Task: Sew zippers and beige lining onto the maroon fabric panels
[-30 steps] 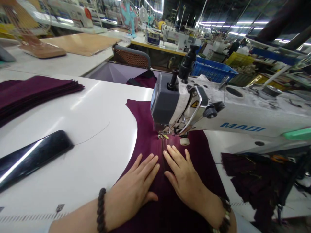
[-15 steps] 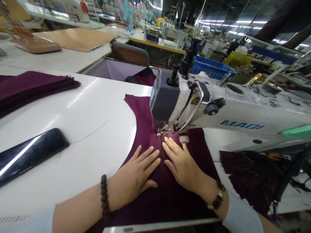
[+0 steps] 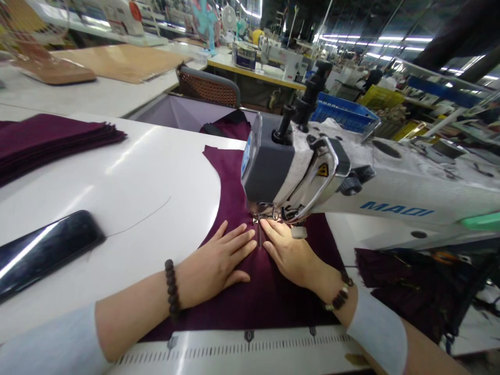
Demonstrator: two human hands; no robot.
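Observation:
A maroon fabric panel (image 3: 234, 307) lies flat under the head of a white-and-grey sewing machine (image 3: 269, 161). My left hand (image 3: 221, 260) rests on it with fingers spread, to the left of a dark zipper-like strip (image 3: 260, 235). To the right of that strip, my right hand (image 3: 291, 250) presses on the fabric with its fingers stretched out. Its fingertips are close to the metal presser foot (image 3: 255, 220), and the machine head partly hides them. Neither hand grips anything.
A stack of maroon pieces (image 3: 58, 143) and a black phone-like slab (image 3: 50, 250) lie on the left of the white table (image 3: 156, 172). Ruler markings (image 3: 234, 349) run along its front edge. More maroon pieces (image 3: 406, 291) lie at right. A blue crate (image 3: 344, 112) stands behind the machine.
The fabric and both hands have moved slightly forward, toward and under the machine head. The right fingers are now nearer the presser foot. More of the ruler markings shows at the front.

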